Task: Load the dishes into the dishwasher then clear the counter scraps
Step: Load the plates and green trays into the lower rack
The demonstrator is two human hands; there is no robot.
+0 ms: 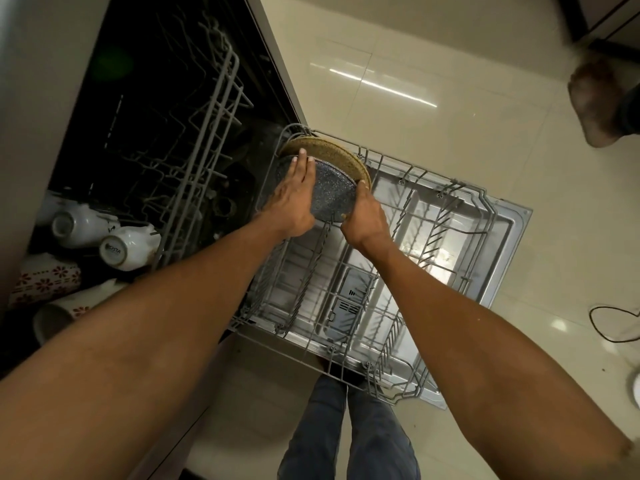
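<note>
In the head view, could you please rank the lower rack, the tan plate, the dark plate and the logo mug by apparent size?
1. Lower rack, largest.
2. Tan plate and dark plate: unsure, they overlap.
3. Logo mug, smallest, though nearer the camera.

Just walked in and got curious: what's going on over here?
A person is loading a dishwasher. Both hands are on a dark speckled plate at the far end of the pulled-out lower rack: the left hand lies flat on its face, the right hand grips its rim. A tan plate already stands behind it. Mugs sit in the upper rack.
</note>
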